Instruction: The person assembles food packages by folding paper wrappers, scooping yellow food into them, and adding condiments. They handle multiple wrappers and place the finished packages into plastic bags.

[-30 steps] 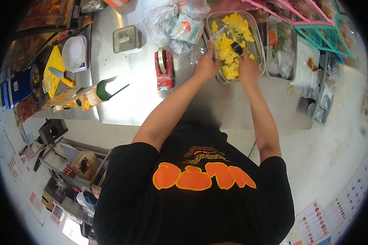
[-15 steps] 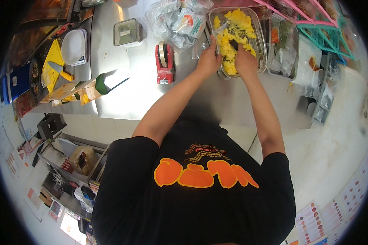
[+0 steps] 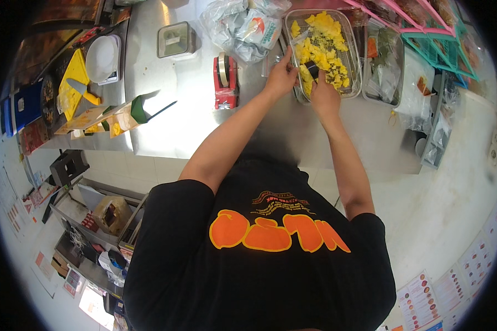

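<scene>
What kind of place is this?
Probably a kitchen, perhaps in a food shop: I see a long steel counter, a knife, and a clear tray of crumbly yellow food.

The head camera, left one of a side-by-side pair, looks steeply down from above the person; the black shirt [image 3: 259, 287] is nearest, filling the lower middle, while the left hand [image 3: 281, 78] and right hand [image 3: 326, 99] show farther off, over the counter [image 3: 171, 124], through a wide fisheye.

A red tape dispenser [image 3: 226, 98] stands near a crumpled pale plastic bag [image 3: 226, 25].
</scene>
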